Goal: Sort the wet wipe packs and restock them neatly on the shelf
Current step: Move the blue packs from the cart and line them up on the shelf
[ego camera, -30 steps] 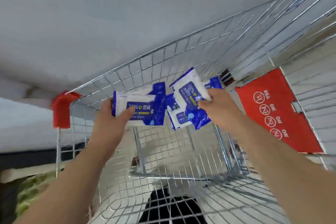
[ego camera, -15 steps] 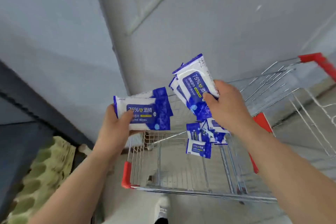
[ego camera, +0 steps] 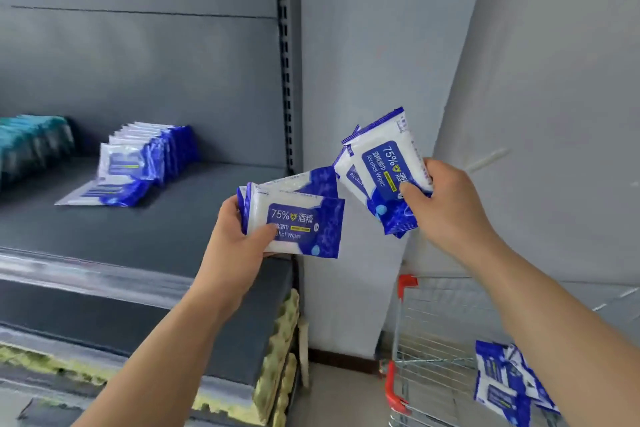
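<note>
My left hand grips a small stack of blue and white alcohol wipe packs, held flat with the label facing me, over the right end of the grey shelf. My right hand grips another couple of the same wipe packs, tilted upright, just right of the shelf's end. On the shelf stands a row of matching blue packs, with one pack lying flat in front of it. More blue packs lie in the wire cart at the lower right.
A row of teal packs stands at the shelf's far left. The shelf upright marks the shelf's right end, with a grey wall beyond. Yellow-green egg trays sit on the lower shelf. The cart's red corner guards are near the floor.
The view has swung from the cart up and left to the shelf. Both hands have carried their packs out of the cart, toward the shelf's right end.
</note>
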### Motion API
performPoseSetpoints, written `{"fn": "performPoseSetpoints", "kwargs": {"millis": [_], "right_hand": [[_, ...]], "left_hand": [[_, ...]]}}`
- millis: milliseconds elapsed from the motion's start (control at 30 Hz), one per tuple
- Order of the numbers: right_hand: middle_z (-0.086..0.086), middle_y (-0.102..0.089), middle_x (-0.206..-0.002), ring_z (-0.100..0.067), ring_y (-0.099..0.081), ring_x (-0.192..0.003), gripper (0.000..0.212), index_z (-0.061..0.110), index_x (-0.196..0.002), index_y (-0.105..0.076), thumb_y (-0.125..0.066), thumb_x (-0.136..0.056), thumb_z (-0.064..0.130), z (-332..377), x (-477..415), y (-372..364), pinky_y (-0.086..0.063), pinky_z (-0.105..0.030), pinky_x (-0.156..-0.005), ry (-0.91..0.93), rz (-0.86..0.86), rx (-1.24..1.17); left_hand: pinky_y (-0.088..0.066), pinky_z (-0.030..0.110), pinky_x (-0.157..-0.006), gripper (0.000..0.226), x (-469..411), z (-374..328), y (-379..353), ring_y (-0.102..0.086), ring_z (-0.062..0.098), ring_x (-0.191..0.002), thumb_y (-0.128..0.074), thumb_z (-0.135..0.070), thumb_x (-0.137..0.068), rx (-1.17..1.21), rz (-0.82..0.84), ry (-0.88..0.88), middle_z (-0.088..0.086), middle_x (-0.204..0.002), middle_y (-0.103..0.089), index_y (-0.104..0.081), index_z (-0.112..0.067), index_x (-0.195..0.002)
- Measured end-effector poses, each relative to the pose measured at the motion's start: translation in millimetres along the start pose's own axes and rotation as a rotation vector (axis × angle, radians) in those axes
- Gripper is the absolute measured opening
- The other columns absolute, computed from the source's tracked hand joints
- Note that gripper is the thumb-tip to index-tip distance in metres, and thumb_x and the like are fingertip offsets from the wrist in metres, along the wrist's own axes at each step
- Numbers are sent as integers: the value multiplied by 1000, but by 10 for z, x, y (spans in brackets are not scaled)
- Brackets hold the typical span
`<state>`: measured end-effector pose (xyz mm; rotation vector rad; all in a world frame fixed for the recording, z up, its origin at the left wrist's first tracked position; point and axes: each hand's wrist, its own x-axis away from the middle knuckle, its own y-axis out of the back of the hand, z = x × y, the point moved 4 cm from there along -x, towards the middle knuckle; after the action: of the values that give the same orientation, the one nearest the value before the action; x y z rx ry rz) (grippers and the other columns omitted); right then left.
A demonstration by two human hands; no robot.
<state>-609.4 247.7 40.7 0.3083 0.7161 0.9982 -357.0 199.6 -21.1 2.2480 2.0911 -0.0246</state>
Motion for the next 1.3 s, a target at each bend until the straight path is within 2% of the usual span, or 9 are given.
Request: {"fn": "performPoseSetpoints", "kwargs": {"millis": [167,333,467,567,733,833,967,1167,1300], "right_hand": [[7,-60,-83,16,-54,-55,14,9,-103,-61,-56,-90,6,951,-127,-1008,-37,-5,-43,10,26,-138],[1,-66,-94,3,-58,-67,21,8,-108,-62,-58,-88,7,1530,-184,-1962,-39,-6,-44,-68,60,-202],[-2,-69,-97,-13,-65,-76,19,10,-102,-63,-60,-84,5,1714,-298,-2385,-51,-25,-58,-167,72,-230],[-4,-70,-94,-24,-68,-84,18,15,-93,-65,-62,-81,1,1713,-428,-2634,-55,-40,-72,-255,97,-241],[-9,-70,-94,-17,-65,-72,19,4,-100,-65,-61,-83,-1,1576,-663,-3016,-48,-28,-61,-385,165,-293],[-6,-69,-92,-14,-65,-73,15,6,-99,-65,-60,-85,1,1510,-801,-3142,-48,-26,-59,-415,173,-311],[-5,-70,-91,-16,-66,-75,13,9,-96,-65,-61,-86,2,1458,-917,-3202,-48,-28,-63,-400,175,-328],[-4,-71,-91,-16,-67,-77,16,10,-99,-66,-61,-87,2,1457,-961,-3259,-51,-28,-67,-389,162,-360],[-2,-71,-93,-15,-68,-82,16,18,-95,-66,-63,-87,4,1478,-969,-3302,-54,-31,-74,-388,119,-378]], "left_hand": [[-56,31,-77,30,-311,-222,1338,-70,13,-88,-55,1,-91,53,-61,-44,-4,-101,-72,-55,-22,-110],[-55,30,-74,29,-718,-175,2372,-69,15,-85,-53,2,-92,97,-81,19,-1,-101,-71,-56,-20,-110],[-54,33,-73,27,-1103,-73,2825,-67,18,-86,-50,4,-92,141,-41,84,4,-102,-70,-57,-17,-109],[-56,33,-70,27,-1417,25,2986,-67,19,-83,-48,7,-92,155,-11,123,6,-99,-70,-58,-15,-106],[-60,34,-67,25,-1923,171,3075,-69,21,-75,-51,7,-90,135,44,217,9,-94,-71,-58,-7,-109],[-58,33,-67,21,-2161,317,3150,-70,19,-76,-61,0,-87,-159,57,183,7,-95,-72,-58,-9,-107],[-57,45,-85,32,-2374,498,3310,-72,24,-86,-78,-20,-75,-404,142,211,3,-94,-75,-65,-15,-104],[-56,48,-86,57,-2553,464,3328,-73,28,-85,-88,-18,-61,-376,282,374,7,-92,-76,-58,-6,-108],[-56,47,-85,50,-2599,411,3304,-73,25,-86,-86,-9,-65,-310,325,233,6,-93,-75,-59,-6,-106]]}}
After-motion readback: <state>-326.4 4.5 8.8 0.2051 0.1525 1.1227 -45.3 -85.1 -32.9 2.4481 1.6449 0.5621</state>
